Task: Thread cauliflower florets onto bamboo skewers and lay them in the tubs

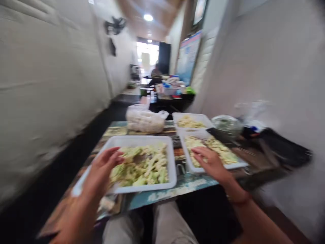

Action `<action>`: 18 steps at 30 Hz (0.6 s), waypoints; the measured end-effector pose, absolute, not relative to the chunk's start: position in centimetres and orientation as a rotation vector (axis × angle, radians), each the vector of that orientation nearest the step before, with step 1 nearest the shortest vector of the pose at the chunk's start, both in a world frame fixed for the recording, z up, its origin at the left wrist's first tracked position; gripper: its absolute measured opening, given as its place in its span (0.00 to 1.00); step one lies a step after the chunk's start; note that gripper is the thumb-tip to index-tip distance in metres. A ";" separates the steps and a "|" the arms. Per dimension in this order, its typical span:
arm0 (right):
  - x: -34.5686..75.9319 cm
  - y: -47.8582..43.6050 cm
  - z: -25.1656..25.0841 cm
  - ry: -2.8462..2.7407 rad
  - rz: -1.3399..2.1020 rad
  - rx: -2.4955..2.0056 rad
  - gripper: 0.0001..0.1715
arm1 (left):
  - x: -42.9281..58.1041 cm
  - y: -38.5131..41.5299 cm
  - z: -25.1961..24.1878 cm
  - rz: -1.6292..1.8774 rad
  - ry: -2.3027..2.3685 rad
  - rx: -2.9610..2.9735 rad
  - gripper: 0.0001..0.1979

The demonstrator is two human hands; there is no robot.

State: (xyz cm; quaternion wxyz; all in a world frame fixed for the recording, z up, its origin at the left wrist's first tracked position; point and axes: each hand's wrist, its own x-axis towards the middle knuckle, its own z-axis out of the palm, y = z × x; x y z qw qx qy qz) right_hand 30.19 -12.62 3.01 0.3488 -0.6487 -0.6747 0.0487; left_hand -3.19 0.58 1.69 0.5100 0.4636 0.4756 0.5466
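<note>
A large white tray (173, 169) on the left of the table holds pale green and cream vegetable pieces (147, 166), which look like cauliflower. Over its left side is my left hand (105, 164), fingers slightly bent and apart, with nothing visible in them. To the right, a second white tray (189, 166) has similar pieces (224, 152) and thin sticks (200, 138) lying across it. My right hand (209, 161) hovers at that tray's near left part, its fingers loosely extended and apparently empty. Motion blur softens both hands, so fingertip contact is unclear.
Behind the trays sit a filled white plastic bag (146, 120) and a third white tray (191, 117) of pieces. A clear bowl-like container (225, 124) and a black bag (284, 145) are at right. Walls flank the narrow room; another cluttered table (175, 96) stands farther back.
</note>
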 end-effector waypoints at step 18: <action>53.9 -19.3 1.1 -0.701 -0.184 -1.902 0.18 | -3.3 2.1 1.4 1.084 1.106 1.316 0.14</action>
